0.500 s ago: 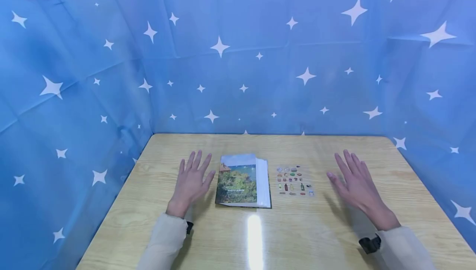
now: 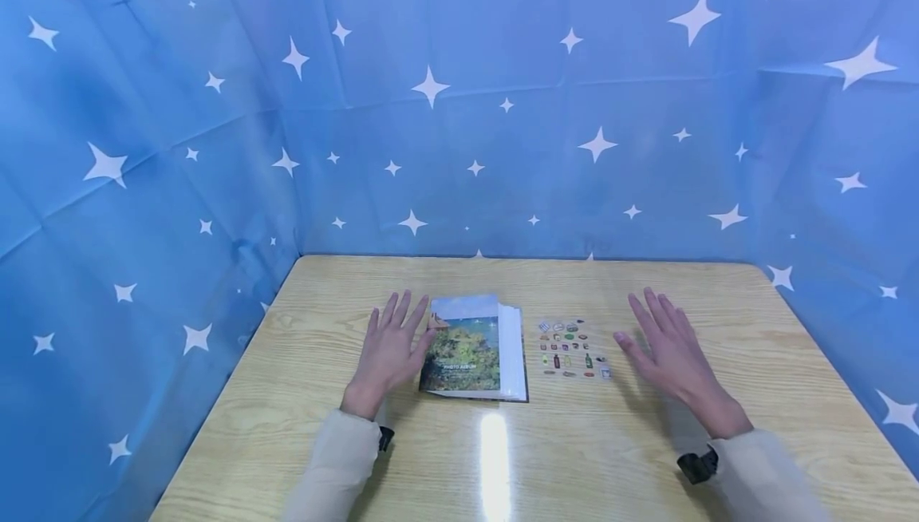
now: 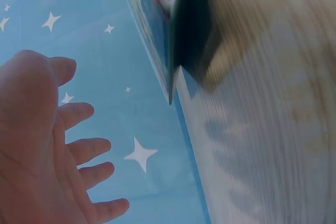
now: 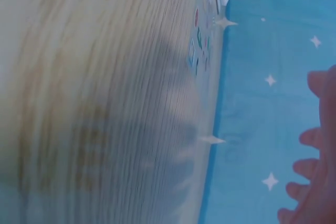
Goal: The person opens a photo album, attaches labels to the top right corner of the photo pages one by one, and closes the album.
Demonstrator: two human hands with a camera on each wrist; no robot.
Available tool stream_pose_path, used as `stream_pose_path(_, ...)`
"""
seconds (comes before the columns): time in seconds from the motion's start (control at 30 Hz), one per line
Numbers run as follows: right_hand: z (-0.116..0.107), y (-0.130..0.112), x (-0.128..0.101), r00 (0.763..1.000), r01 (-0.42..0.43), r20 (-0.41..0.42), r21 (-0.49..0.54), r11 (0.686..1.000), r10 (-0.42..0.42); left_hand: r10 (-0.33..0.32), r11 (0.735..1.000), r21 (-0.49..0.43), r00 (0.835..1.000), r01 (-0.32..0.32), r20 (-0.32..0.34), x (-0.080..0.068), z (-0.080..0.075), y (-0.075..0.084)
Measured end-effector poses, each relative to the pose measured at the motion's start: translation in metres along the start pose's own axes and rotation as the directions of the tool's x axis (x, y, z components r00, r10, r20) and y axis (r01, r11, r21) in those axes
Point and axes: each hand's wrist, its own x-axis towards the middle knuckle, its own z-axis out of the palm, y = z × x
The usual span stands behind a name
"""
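A photo album (image 2: 470, 346) with a landscape cover lies shut in the middle of the wooden table (image 2: 574, 450). My left hand (image 2: 391, 342) hovers just left of it with fingers spread, the thumb close to the album's left edge; I cannot tell if it touches. A clear sticker sheet (image 2: 572, 349) with several small stickers lies right of the album. My right hand (image 2: 664, 346) is spread open just right of the sheet and holds nothing. In the left wrist view the open left hand (image 3: 47, 145) is apart from the album (image 3: 152, 30). The right wrist view shows fingertips (image 4: 315, 140) and the blurred sticker sheet (image 4: 198, 40).
Blue cloth with white stars (image 2: 459, 107) walls in the table at the back and on both sides. A bright glare stripe (image 2: 494, 458) lies on the table in front of the album. Bare wood shows along the near edge and beyond the hands.
Both hands have moved inward: the left one up to the album's left edge, the right one nearer the sticker sheet. Album and sheet have not moved.
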Motion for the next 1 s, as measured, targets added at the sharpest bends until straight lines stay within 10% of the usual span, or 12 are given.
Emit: stream_pose_path(1.0, 0.04, -0.038, 0.034, 0.988, 0.057, 0.139, 0.124, 0.991, -0.075, 0.018, 0.983, -0.184, 0.997, -0.003, 0.081, 0.011, 0.014, 0.045)
